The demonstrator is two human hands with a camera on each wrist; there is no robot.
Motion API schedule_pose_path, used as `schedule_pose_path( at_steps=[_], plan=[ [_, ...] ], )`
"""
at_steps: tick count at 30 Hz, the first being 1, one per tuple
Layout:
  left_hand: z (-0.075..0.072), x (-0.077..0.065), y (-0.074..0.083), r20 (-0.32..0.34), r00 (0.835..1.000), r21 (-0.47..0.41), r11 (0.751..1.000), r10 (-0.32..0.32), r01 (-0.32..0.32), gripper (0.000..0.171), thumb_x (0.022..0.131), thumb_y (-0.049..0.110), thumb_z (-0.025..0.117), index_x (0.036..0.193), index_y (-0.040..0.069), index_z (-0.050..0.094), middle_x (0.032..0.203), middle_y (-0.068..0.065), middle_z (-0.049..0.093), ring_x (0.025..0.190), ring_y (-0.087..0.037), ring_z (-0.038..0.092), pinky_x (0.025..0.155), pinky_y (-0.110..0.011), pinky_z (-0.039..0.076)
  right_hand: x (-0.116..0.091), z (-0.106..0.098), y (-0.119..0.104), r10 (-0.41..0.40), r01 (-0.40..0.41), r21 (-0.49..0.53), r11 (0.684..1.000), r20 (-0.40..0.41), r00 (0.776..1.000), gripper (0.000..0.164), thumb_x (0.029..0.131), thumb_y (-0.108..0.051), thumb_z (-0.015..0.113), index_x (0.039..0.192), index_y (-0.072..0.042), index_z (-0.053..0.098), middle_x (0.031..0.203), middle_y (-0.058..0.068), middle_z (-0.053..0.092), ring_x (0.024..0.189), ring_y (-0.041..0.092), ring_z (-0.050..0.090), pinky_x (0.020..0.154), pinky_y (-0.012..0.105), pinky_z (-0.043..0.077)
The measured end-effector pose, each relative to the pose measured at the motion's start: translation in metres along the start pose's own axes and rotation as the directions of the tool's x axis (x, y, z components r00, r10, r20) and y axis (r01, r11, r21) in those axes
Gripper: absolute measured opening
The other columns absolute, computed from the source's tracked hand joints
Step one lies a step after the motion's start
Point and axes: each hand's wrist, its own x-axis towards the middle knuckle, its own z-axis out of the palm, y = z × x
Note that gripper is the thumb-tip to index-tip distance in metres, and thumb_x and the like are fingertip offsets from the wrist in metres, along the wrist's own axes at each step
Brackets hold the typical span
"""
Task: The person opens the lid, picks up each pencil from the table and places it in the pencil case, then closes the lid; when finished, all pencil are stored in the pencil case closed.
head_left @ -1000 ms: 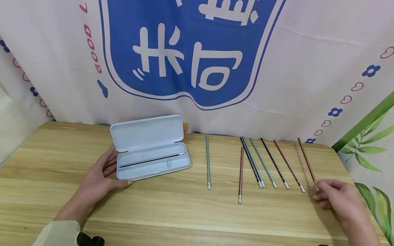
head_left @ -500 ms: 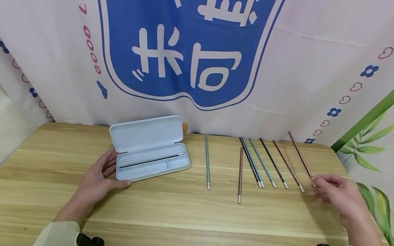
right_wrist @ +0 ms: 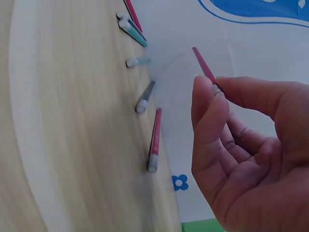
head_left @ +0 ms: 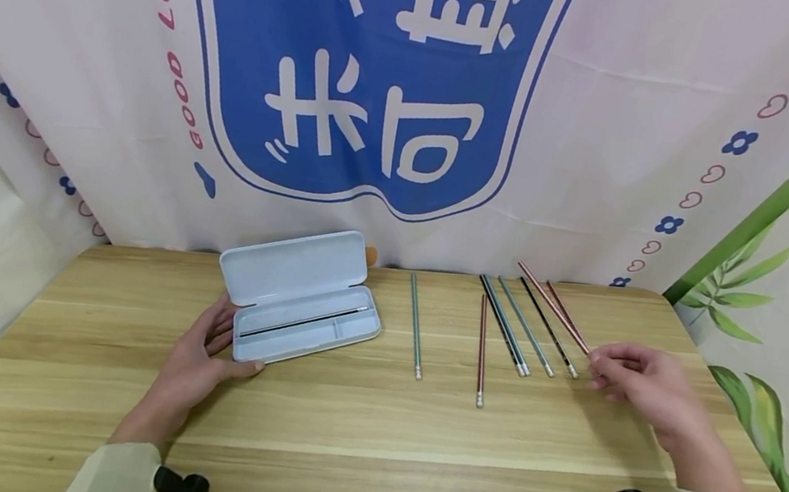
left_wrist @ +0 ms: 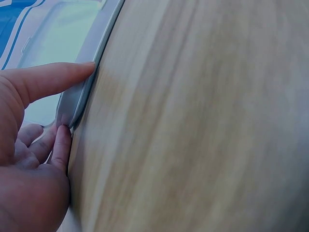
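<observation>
My right hand (head_left: 636, 385) pinches a red pencil (head_left: 564, 323) near its eraser end, between thumb and fingers. In the right wrist view that pencil (right_wrist: 203, 64) points away from the fingertips, raised off the table. Below it in the head view, a second red pencil (head_left: 555, 293) lies partly hidden. My left hand (head_left: 198, 353) holds the left end of an open light-blue pencil case (head_left: 289, 346), thumb along its front edge and fingers at its side. One black pencil (head_left: 304, 321) lies in the case's long compartment; the small compartment is at its right.
Several pencils lie spread on the wooden table (head_left: 364, 460): a teal pencil (head_left: 415, 325) nearest the case, a red pencil (head_left: 482, 351), a touching dark and teal pair, another teal pencil (head_left: 527, 328) and a black pencil (head_left: 556, 338). A printed curtain (head_left: 591, 139) hangs along the back edge.
My right hand has moved left with the red pencil, lifting it and bringing it across over the other red pencil. The left hand and the case have stayed in place.
</observation>
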Motion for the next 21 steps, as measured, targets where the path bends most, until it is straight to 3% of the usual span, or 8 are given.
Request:
schedule_pose_path(
  at_steps=[12, 21],
  plan=[
    [0.0, -0.001, 0.0, 0.0, 1.0, 0.019, 1.0, -0.009, 0.009, 0.126, 0.088, 0.01, 0.088, 0.174, 0.029, -0.002, 0.177, -0.017, 0.026, 0.162, -0.04, 0.033, 0.135, -0.054, 0.031, 0.01, 0.044, -0.019, -0.025, 0.022, 0.025, 0.999, 0.095, 0.995, 0.033, 0.107, -0.019, 0.066, 0.126, 0.008, 0.066, 0.098, 0.009, 0.072, 0.083, 0.016, 0.067, 0.065, 0.028, 0.061],
    [0.0, -0.002, 0.0, 0.001, 1.0, 0.022, 1.0, -0.008, 0.008, 0.125, 0.089, 0.012, 0.088, 0.175, 0.03, -0.001, 0.177, -0.015, 0.027, 0.162, -0.039, 0.033, 0.134, -0.053, 0.032, 0.022, 0.078, -0.045, -0.06, 0.065, -0.027, 0.998, 0.146, 0.987, 0.023, 0.105, -0.015, 0.07, 0.119, 0.003, 0.071, 0.098, 0.014, 0.074, 0.082, 0.02, 0.067, 0.064, 0.027, 0.06]
  ],
)
